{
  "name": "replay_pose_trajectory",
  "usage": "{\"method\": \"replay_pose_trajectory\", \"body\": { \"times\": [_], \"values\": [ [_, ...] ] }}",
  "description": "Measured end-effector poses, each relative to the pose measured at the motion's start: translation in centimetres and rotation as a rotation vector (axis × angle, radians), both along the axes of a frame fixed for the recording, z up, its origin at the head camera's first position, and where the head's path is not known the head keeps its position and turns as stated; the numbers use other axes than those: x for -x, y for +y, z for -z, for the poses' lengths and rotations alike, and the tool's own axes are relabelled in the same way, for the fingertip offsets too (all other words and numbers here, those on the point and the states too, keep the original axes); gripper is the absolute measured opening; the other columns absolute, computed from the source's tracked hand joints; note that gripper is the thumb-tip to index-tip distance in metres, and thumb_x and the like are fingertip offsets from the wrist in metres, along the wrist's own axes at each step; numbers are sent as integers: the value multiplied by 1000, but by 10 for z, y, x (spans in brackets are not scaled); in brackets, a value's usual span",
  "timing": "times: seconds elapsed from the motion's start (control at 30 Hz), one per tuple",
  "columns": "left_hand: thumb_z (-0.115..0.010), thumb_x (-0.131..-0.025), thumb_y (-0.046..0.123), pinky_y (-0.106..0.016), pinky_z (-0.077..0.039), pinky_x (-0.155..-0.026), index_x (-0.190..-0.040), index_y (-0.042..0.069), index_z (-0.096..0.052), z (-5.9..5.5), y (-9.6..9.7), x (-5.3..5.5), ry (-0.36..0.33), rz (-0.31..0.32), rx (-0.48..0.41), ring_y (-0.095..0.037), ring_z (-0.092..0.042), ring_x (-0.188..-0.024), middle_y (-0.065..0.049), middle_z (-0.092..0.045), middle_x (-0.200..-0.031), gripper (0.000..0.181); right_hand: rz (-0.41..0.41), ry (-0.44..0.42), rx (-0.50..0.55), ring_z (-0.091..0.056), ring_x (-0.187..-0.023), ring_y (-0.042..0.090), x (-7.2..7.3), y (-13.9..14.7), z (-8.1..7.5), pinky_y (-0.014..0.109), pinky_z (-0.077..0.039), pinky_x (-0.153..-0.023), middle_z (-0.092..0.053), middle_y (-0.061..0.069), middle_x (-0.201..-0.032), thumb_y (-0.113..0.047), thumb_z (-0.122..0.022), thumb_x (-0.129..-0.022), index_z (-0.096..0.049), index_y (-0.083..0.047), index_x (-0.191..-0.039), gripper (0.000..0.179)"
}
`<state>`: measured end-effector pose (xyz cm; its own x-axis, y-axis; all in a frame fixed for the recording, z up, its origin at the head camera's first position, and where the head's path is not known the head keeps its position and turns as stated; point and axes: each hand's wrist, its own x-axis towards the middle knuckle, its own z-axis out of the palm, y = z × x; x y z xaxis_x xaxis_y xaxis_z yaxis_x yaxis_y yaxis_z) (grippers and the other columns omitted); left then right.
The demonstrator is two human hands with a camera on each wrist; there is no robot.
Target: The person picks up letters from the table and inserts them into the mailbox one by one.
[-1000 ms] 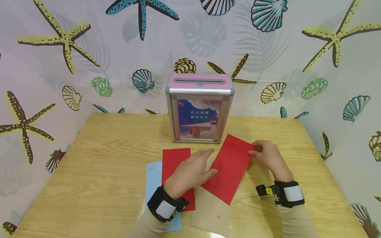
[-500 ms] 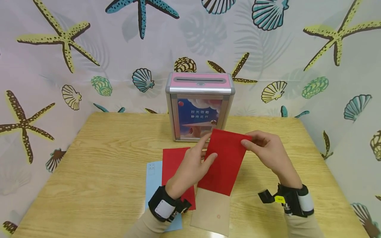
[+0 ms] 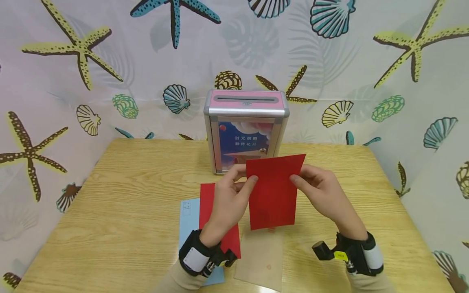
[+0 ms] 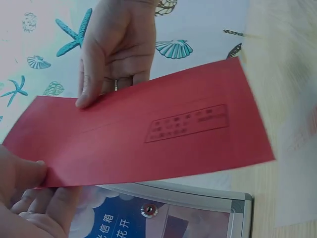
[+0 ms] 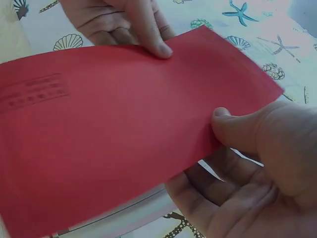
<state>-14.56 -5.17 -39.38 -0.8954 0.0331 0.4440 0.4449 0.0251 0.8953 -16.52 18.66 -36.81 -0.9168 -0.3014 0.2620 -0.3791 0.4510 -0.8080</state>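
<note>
A red envelope [image 3: 275, 195] is held up off the table, between both hands and in front of the mailbox. My left hand [image 3: 231, 199] pinches its left edge, thumb on the near face and fingers behind. On the opposite edge my right hand [image 3: 322, 193] grips it the same way. Both wrist views show the red envelope [image 4: 138, 129] tilted, with a small printed box of text near one end. The other hand's thumb [image 5: 161, 48] presses its far edge in the right wrist view.
Behind stands a pink-topped silver mailbox [image 3: 246, 110] with a slot on top. On the wooden table [image 3: 139, 195] lie a tan envelope [image 3: 260, 260], a second red envelope [image 3: 207, 199] and a light blue envelope [image 3: 187, 224], the last two overlapping.
The right hand has lifted the red envelope off the tan one and swung it left and upright. The left hand, earlier open beside it, now pinches its left edge.
</note>
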Motion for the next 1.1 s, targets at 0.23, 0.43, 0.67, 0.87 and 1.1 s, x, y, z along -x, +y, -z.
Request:
{"method": "replay_pose_trajectory", "body": {
  "times": [0.23,0.43,0.67,0.87,1.1],
  "values": [
    [-64,-98,-3,-39,-64,-83,-117,-3,-61,-6,-9,2,125,-74,-158,-32,-77,-93,-19,-70,-113,18,-91,-63,-48,-75,-86,15,0,-6,2,25,-61,-78,-77,12,-106,-5,-67,-99,-73,-2,-117,20],
    [-64,-98,-3,-37,-63,-84,-120,-5,-60,-12,-16,1,172,-114,-179,-34,-77,-87,-20,-71,-114,22,-117,-72,-77,-75,-87,15,1,-4,5,28,-61,-78,-78,9,-104,-3,-69,-97,-75,-3,-112,16],
    [-62,-97,-8,-38,-63,-86,-122,-8,-60,-15,-18,1,235,-86,-156,-36,-77,-88,-24,-70,-114,25,-87,-27,-77,-74,-86,15,3,-6,7,26,-60,-76,-78,7,-101,-1,-70,-96,-76,-6,-108,15],
    [-64,-96,-8,-38,-63,-84,-124,-7,-62,-13,-16,1,245,-40,-87,-33,-77,-91,-23,-73,-112,28,-64,-53,-27,-74,-86,16,2,-8,8,28,-61,-78,-78,8,-103,-2,-70,-96,-76,-6,-110,15],
    [-67,-95,-5,-38,-63,-84,-125,-5,-62,-11,-14,1,262,-23,-13,-31,-78,-95,-22,-74,-113,30,-21,-69,-12,-74,-87,16,0,-10,4,24,-59,-79,-77,9,-105,-3,-69,-97,-75,-6,-111,16]
  ]
}}
